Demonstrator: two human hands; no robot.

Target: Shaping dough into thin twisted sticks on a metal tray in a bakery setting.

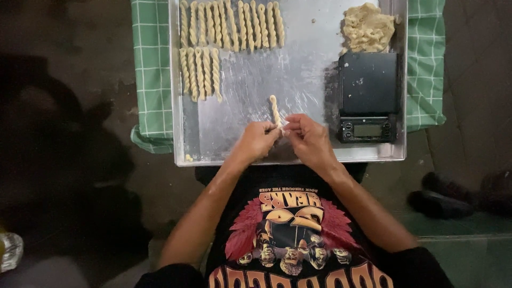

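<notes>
A pale twisted dough stick (275, 111) points away from me over the metal tray (298, 80). My left hand (257, 140) and my right hand (306, 137) meet at its near end, fingertips pinched on it. Both hands hover above the tray's near edge. Several finished twisted dough sticks (230, 25) lie in a row along the tray's far side, with a shorter second row of twisted sticks (200, 72) below it on the left.
A lump of raw dough (367, 26) sits at the tray's far right, just beyond a black digital scale (368, 96). The tray rests on a green checked cloth (152, 69). Dark shoes (440, 200) lie on the floor to the right.
</notes>
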